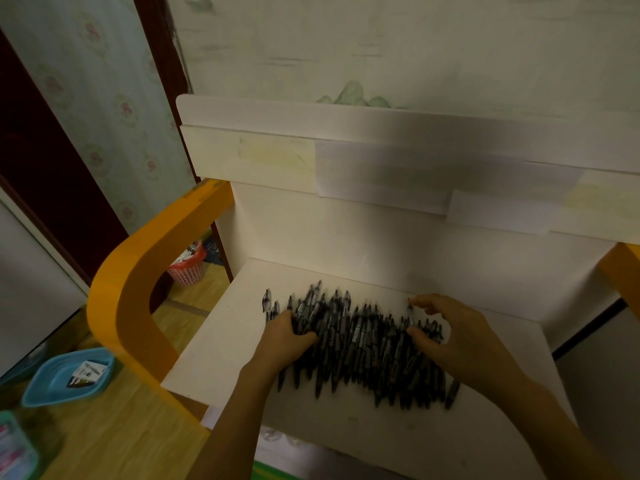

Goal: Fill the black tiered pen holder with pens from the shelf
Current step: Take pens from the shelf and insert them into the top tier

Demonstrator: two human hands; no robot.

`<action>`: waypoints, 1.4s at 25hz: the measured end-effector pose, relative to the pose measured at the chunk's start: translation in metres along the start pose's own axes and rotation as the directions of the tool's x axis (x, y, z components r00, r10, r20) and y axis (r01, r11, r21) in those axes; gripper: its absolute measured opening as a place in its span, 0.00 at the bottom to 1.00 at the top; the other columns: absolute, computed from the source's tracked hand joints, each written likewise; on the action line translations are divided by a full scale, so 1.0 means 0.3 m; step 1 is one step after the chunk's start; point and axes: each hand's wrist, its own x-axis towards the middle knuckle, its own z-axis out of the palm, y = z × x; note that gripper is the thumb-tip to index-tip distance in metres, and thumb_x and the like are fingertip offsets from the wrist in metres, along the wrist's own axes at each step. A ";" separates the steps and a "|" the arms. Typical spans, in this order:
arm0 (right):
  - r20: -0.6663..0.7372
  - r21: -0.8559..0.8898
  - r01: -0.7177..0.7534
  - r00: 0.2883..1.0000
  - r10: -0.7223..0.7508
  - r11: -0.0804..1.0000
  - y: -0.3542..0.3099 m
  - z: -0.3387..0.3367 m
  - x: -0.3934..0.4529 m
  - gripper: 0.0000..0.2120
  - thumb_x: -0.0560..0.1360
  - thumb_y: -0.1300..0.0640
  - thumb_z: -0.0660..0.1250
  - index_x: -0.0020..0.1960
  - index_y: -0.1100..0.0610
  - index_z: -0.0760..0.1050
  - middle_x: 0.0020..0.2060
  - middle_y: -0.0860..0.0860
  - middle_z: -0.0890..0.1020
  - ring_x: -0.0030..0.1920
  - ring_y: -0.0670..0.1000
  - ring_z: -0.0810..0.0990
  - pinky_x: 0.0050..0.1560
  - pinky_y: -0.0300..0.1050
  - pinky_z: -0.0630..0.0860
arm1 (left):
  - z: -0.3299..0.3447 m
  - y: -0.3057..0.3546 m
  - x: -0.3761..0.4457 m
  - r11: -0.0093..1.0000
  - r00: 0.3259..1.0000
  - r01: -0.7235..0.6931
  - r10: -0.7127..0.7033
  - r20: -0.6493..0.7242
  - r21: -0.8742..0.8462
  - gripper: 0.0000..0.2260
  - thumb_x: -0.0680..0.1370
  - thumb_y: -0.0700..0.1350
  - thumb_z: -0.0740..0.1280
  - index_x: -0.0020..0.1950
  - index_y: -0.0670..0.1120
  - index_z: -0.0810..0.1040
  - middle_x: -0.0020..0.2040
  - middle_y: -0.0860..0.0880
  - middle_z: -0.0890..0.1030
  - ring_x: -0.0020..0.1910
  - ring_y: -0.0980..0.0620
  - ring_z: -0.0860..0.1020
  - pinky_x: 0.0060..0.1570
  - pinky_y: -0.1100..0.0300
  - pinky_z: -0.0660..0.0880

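A big heap of black pens (363, 344) lies across the white shelf (221, 355), their clips pointing away from me. My left hand (287, 337) is closed around a bundle of pens at the heap's left end. My right hand (446, 327) hovers over the right end with curled, spread fingers; a thumb and forefinger touch the pens, but I cannot tell whether any pen is gripped. The black tiered pen holder is not in view.
The shelf has a white back wall (346, 230) and orange side frames (138, 271) left and right. Below on the left are a wooden floor, a blue tray (52, 382) with a small card, and a pink basket (188, 268).
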 end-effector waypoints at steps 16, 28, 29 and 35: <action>0.011 -0.014 0.006 1.000 -0.006 1.000 -0.010 0.016 0.010 0.19 0.73 0.46 0.71 0.63 0.43 0.73 0.55 0.40 0.78 0.56 0.41 0.75 0.56 0.35 0.68 | -0.041 -0.006 0.003 0.994 0.989 0.104 -0.108 0.106 0.041 0.06 0.74 0.50 0.69 0.43 0.48 0.79 0.33 0.49 0.84 0.30 0.55 0.83 0.34 0.63 0.79; 0.010 -0.025 -0.006 1.000 0.007 1.000 -0.008 0.013 0.012 0.18 0.73 0.47 0.71 0.62 0.43 0.73 0.54 0.40 0.78 0.54 0.40 0.75 0.54 0.35 0.69 | -0.038 -0.011 0.016 0.986 0.986 0.166 -0.166 0.033 0.006 0.24 0.72 0.64 0.69 0.45 0.43 0.80 0.38 0.43 0.84 0.33 0.48 0.82 0.35 0.58 0.80; 0.009 -0.025 -0.009 1.000 0.009 1.000 -0.009 0.013 0.012 0.18 0.73 0.47 0.71 0.62 0.43 0.73 0.54 0.40 0.78 0.54 0.40 0.76 0.54 0.35 0.69 | -0.037 -0.009 0.017 0.985 0.985 0.173 -0.173 0.028 0.004 0.25 0.73 0.66 0.67 0.45 0.42 0.80 0.37 0.43 0.84 0.33 0.48 0.82 0.36 0.57 0.80; 0.010 -0.030 -0.008 1.000 0.009 1.000 -0.005 0.012 0.013 0.18 0.73 0.46 0.71 0.62 0.43 0.74 0.54 0.40 0.79 0.54 0.41 0.76 0.55 0.37 0.71 | -0.045 0.009 0.025 0.983 0.979 0.184 -0.185 0.079 0.022 0.23 0.78 0.63 0.62 0.37 0.44 0.78 0.30 0.49 0.82 0.26 0.53 0.80 0.33 0.60 0.78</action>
